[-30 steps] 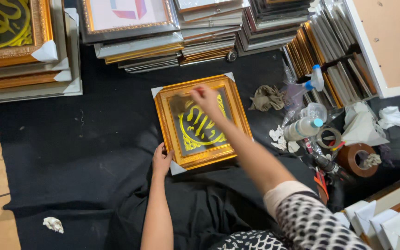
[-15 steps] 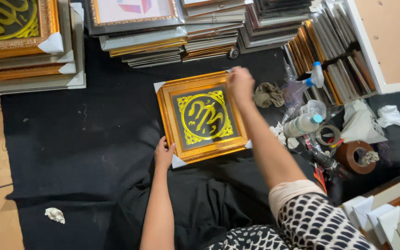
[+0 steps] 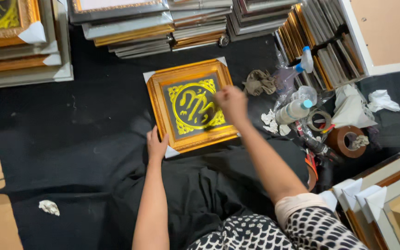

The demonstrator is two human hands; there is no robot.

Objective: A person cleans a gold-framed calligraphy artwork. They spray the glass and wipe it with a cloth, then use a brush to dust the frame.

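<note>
Since half a second ago my right hand (image 3: 231,103) has moved from the top right corner of the gold picture frame (image 3: 156,98) down to its right side, fingers closed; what they hold I cannot tell. Left hand (image 3: 156,144) presses flat on its lower left corner, on the black cloth (image 3: 70,139).

Beyond my fingers, stacks of framed pictures (image 3: 130,25) line the far edge of the black cloth (image 3: 70,120). Off to the right of my fingers lie a crumpled brown rag (image 3: 259,82), a blue-capped spray bottle (image 3: 302,62), a plastic bottle (image 3: 295,110) on its side, and a brown tape roll (image 3: 343,139). Back left, near me, sits a wad of white paper (image 3: 48,207).
</note>
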